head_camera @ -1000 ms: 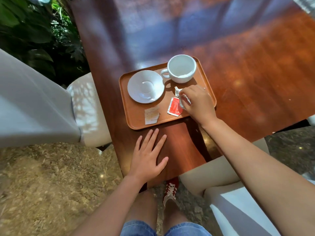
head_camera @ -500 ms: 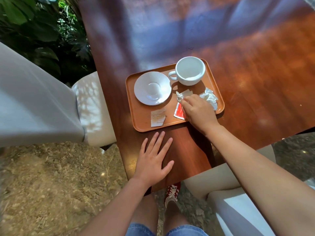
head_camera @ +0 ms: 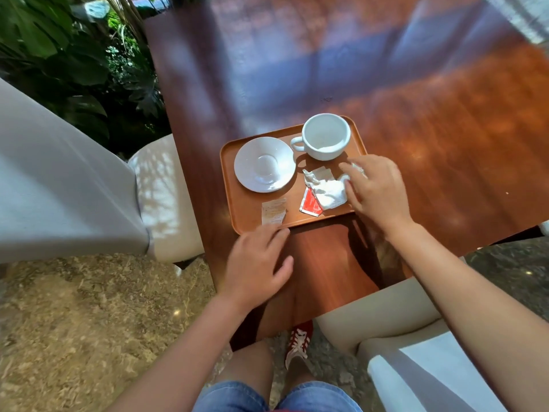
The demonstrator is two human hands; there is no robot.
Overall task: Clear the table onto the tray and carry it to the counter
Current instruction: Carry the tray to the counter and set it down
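Note:
An orange-brown tray (head_camera: 246,214) lies on the dark wooden table (head_camera: 326,263). It holds a white saucer (head_camera: 264,164), an empty white cup (head_camera: 325,140), a crumpled white napkin (head_camera: 326,188), a red sachet (head_camera: 309,202) and a beige sachet (head_camera: 273,211). My right hand (head_camera: 375,191) hovers over the tray's right side with fingers spread, touching the napkin's edge and holding nothing. My left hand (head_camera: 257,263) is at the tray's near left edge, fingers curled at the rim, thumb apart.
White upholstered chairs stand at the left (head_camera: 166,197) and at the lower right (head_camera: 386,316). Green plants (head_camera: 74,69) grow beyond the table's left edge. My legs and a red shoe (head_camera: 298,341) show below, over a stone floor (head_camera: 89,322).
My right hand let go of the napkin and moved right, fingers spread. My left hand slid forward from flat on the table to the tray's near edge.

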